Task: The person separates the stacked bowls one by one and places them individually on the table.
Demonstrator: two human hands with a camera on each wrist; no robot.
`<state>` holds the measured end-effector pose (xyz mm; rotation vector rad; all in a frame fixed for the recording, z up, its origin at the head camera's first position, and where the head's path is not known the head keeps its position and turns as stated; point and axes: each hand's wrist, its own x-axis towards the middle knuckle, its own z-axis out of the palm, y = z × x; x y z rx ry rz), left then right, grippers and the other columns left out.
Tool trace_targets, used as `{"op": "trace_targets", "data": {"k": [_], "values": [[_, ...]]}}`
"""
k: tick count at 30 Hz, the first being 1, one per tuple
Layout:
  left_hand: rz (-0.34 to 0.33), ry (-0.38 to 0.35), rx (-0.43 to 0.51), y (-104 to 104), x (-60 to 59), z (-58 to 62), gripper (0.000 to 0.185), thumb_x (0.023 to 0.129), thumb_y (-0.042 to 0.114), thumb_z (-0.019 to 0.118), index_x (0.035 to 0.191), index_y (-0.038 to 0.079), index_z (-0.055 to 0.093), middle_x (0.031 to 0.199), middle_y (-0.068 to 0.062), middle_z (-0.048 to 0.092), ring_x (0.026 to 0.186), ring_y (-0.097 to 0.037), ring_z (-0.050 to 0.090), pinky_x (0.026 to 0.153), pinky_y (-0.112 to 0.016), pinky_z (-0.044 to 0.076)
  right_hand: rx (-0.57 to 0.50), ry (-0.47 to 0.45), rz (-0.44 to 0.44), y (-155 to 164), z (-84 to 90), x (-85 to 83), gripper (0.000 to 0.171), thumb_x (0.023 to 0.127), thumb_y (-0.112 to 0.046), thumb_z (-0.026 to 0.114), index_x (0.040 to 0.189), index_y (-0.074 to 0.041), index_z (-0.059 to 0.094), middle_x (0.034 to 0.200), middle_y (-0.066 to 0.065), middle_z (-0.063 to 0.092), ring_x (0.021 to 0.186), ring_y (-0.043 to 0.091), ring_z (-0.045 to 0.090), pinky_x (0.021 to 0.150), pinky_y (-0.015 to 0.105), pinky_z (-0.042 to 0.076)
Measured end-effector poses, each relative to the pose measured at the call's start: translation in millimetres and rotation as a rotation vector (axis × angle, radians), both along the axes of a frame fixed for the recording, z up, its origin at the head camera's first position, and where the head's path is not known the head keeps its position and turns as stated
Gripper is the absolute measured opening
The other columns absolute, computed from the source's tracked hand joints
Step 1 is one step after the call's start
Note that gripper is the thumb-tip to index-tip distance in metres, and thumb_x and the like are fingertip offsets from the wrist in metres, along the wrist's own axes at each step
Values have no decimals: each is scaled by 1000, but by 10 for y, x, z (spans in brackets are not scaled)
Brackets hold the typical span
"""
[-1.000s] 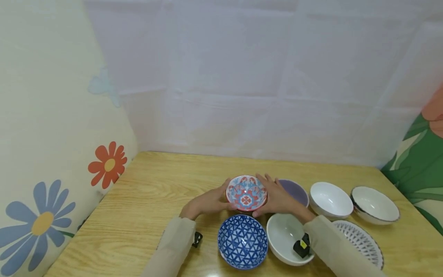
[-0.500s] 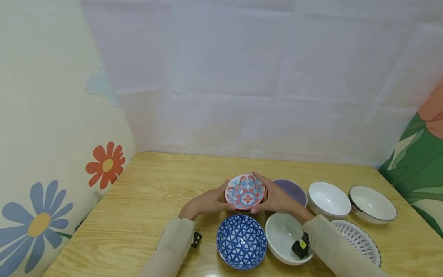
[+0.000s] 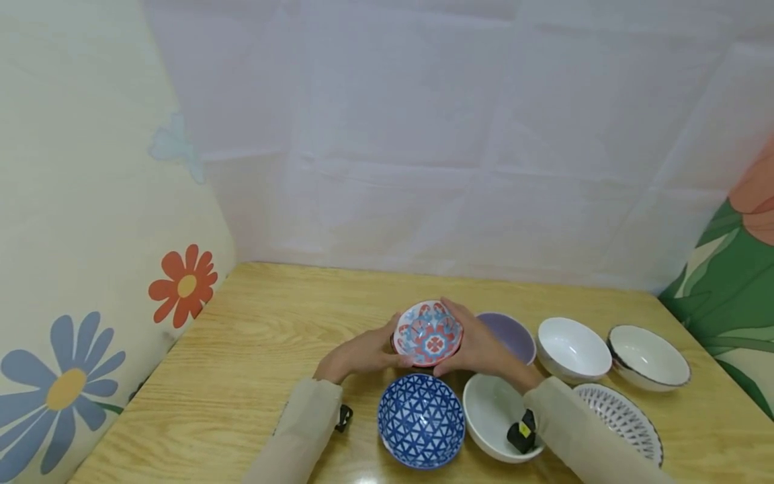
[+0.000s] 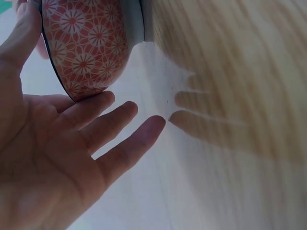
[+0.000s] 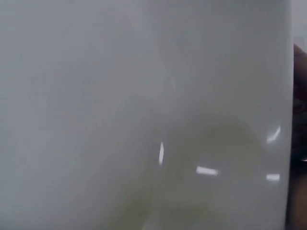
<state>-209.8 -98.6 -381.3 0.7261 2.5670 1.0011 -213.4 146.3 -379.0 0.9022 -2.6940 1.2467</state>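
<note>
Both hands cup a small red-and-blue patterned bowl [image 3: 428, 333] near the middle of the wooden table [image 3: 254, 349], behind a blue triangle-pattern bowl [image 3: 421, 419]. Left hand [image 3: 363, 351] is on the bowl's left wall, thumb up by the rim, fingers spread and fairly straight under the lower side; left wrist view shows the fingertips [image 4: 103, 100] touching the red floral outside [image 4: 84, 48], more cradling than clamping. Right hand [image 3: 478, 346] wraps the right wall, fingers curved over the far rim, thumb at the near edge, so it grips the bowl. Cannot tell whether the bowl sits on the table or is just off it; its foot is hidden in the head view. Right wrist view is filled by a blurry white glazed surface, probably the plain white bowl [image 3: 492, 413] beneath that forearm. A purple bowl [image 3: 510, 335] is just behind the right hand; another white bowl [image 3: 571, 348], a dark-rimmed bowl [image 3: 648, 356] and a lattice-pattern bowl [image 3: 623, 420] sit further right. Judgement: glazed ceramic, stiff, smooth and somewhat slippery, light for two hands, chips if knocked against its neighbours. Best hold is opposite sides of the wall under the rim, or underneath by the foot.
</note>
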Motion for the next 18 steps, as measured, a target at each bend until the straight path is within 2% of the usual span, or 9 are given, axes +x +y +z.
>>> {"op": "trace_targets", "data": {"k": [5, 8, 14, 18], "values": [[0, -54, 2, 7, -8, -6, 102, 86, 52, 64, 153, 2, 4, 157, -18, 18, 140, -35, 31, 113, -51, 30, -27, -39, -25, 52, 19, 42, 118, 56, -23, 93, 148, 4, 25, 148, 27, 33, 133, 44, 37, 107, 58, 33], [6, -78, 4, 9, -1, -1, 107, 83, 54, 66, 153, 3, 3, 157, -19, 19, 140, -36, 31, 113, -51, 30, -45, -55, -40, 84, 35, 70, 118, 55, -22, 94, 148, 3, 25, 148, 28, 33, 134, 45, 36, 108, 57, 32], [-15, -64, 58, 7, 4, 1, 104, 82, 42, 72, 153, 6, 6, 154, -21, 25, 138, -39, 33, 112, -54, 30, -77, -70, -102, 138, 94, 114, 115, 57, -18, 93, 149, -1, 26, 148, 26, 34, 132, 43, 39, 108, 56, 32], [0, -53, 44, -1, 2, -4, 100, 84, 38, 72, 154, 8, 7, 153, -22, 28, 138, -41, 33, 112, -54, 29, -82, -76, -135, 184, 148, 149, 115, 58, -16, 92, 150, -4, 25, 149, 24, 35, 132, 43, 39, 109, 57, 31]]}}
